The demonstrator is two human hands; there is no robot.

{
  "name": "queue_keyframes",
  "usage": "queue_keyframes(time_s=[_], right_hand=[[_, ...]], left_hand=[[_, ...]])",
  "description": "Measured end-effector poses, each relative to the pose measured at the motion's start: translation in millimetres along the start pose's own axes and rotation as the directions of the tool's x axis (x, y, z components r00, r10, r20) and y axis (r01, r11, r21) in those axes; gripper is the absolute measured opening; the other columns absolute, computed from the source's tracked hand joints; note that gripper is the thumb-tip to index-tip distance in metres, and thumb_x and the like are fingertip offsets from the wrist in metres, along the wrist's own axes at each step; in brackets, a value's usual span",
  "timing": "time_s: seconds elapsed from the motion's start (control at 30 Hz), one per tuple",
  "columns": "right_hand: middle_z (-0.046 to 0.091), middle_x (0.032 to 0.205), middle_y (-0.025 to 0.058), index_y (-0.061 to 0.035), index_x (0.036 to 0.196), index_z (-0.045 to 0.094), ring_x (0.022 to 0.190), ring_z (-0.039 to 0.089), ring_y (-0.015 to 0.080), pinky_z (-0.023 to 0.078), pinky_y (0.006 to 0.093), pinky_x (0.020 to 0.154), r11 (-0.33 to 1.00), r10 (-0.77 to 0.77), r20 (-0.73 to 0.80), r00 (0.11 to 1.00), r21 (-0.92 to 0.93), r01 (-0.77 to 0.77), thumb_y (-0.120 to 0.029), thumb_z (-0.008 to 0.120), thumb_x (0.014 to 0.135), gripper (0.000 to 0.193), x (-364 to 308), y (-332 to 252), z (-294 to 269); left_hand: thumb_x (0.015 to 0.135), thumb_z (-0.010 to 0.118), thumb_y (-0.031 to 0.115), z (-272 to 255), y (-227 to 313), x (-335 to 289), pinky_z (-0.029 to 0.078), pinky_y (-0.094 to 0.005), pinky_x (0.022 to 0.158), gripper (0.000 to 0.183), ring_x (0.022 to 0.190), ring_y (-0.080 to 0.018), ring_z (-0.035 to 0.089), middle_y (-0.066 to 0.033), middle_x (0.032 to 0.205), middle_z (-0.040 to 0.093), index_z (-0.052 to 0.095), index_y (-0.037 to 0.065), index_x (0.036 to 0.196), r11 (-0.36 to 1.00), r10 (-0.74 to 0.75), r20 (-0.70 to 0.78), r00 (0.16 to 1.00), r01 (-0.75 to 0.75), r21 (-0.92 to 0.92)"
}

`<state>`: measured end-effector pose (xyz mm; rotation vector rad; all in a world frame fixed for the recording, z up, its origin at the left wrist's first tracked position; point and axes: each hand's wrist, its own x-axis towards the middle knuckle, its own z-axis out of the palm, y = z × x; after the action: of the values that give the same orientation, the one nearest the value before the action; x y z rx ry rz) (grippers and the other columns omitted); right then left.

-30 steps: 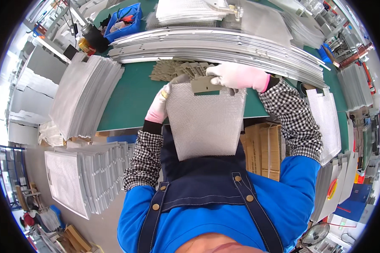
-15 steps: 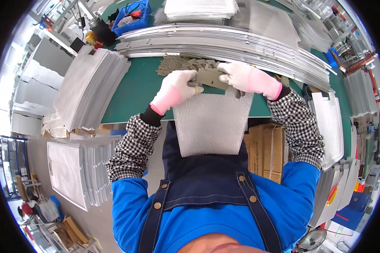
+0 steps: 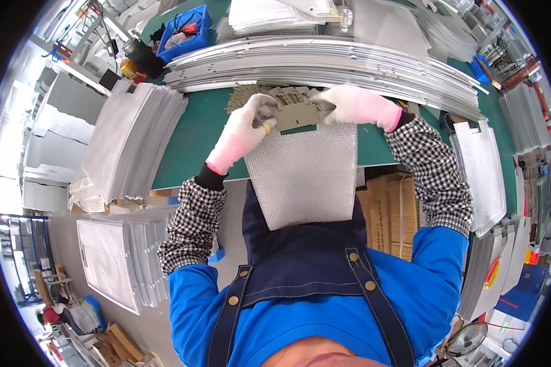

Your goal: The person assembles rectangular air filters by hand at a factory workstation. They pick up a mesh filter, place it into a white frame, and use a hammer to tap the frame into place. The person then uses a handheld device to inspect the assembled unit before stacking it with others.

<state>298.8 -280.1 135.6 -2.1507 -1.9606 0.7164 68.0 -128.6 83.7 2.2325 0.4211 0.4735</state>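
A silvery mesh panel point(image 3: 303, 177) with a notch in its top edge hangs over the bench's near edge, down against my apron. Across that notch lies a flat beige-grey plate point(image 3: 297, 114) with a small slot in it. My left hand point(image 3: 246, 127), in a white and pink glove, is closed on the panel's upper left corner, its fingers touching the plate's left end. At the plate's right end, my gloved right hand point(image 3: 356, 107) pinches it beside the panel's upper right corner; some fingertips are hidden. Behind the plate is a pile of similar beige-grey plates point(image 3: 245, 96).
Long metal strips point(image 3: 324, 58) lie stacked across the green bench point(image 3: 187, 131). Mesh panels point(image 3: 125, 134) stand stacked at left, with another panel point(image 3: 479, 174) at the right edge. A blue bin point(image 3: 187, 33) sits far left. Cardboard point(image 3: 389, 211) stands below the bench.
The beige-grey plate has come from the pile toward me, onto the panel's notch. My right hand has moved slightly left with it; my left hand has shifted slightly left.
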Motion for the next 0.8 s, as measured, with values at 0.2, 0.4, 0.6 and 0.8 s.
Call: queue_keyframes(time_s=[0.2, 0.4, 0.6, 0.8], right_hand=[[0.069, 0.121, 0.0178, -0.0044, 0.134, 0.062, 0.112, 0.066, 0.0327, 0.051, 0.0399, 0.098, 1.000, -0.007, 0.116, 0.993, 0.011, 0.006, -0.021, 0.070, 0.086, 0.052, 3.4, 14.7, 8.9], [0.068, 0.109, 0.0219, 0.0012, 0.122, 0.066, 0.105, 0.066, 0.0322, 0.052, 0.0388, 0.092, 0.996, -0.063, 0.074, 0.995, 0.062, 0.058, -0.023, 0.068, 0.086, 0.043, -4.7, -5.4, 4.8], [0.067, 0.106, 0.0219, 0.0015, 0.120, 0.066, 0.101, 0.066, 0.0333, 0.053, 0.0399, 0.089, 0.997, -0.076, 0.024, 0.997, 0.015, 0.075, -0.026, 0.070, 0.087, 0.043, -15.9, -8.6, 6.2], [0.070, 0.104, 0.0203, -0.0007, 0.119, 0.068, 0.099, 0.068, 0.0318, 0.053, 0.0399, 0.089, 0.995, -0.038, 0.013, 0.999, 0.091, 0.037, -0.023, 0.071, 0.087, 0.040, -15.1, 17.5, 13.8]], left_hand=[[0.086, 0.070, -0.001, 3.5, -3.6, 1.7, 0.054, -0.0312, 0.081, 0.023, 0.087, -0.0185, 0.068, -0.0090, 0.097, 0.071, 0.066, 0.003, 0.108, 0.985, 0.148, 0.031, 0.988, -0.150, 0.082], [0.074, 0.081, 0.014, -10.8, 45.4, 28.8, 0.054, -0.0375, 0.090, 0.040, 0.102, -0.0272, 0.067, -0.0129, 0.110, 0.067, 0.067, 0.003, 0.110, 0.945, 0.134, 0.252, 0.958, -0.200, 0.259], [0.077, 0.082, 0.026, 15.0, 39.8, 62.1, 0.056, -0.0374, 0.082, 0.043, 0.088, -0.0276, 0.072, -0.0131, 0.097, 0.075, 0.071, 0.003, 0.112, 0.940, -0.132, 0.682, 0.720, -0.127, 0.316], [0.075, 0.082, 0.033, 14.4, 33.7, 59.5, 0.055, -0.0404, 0.084, 0.049, 0.093, -0.0332, 0.071, -0.0155, 0.097, 0.074, 0.070, 0.006, 0.114, 0.825, 0.054, 0.567, 0.822, -0.356, 0.438]])
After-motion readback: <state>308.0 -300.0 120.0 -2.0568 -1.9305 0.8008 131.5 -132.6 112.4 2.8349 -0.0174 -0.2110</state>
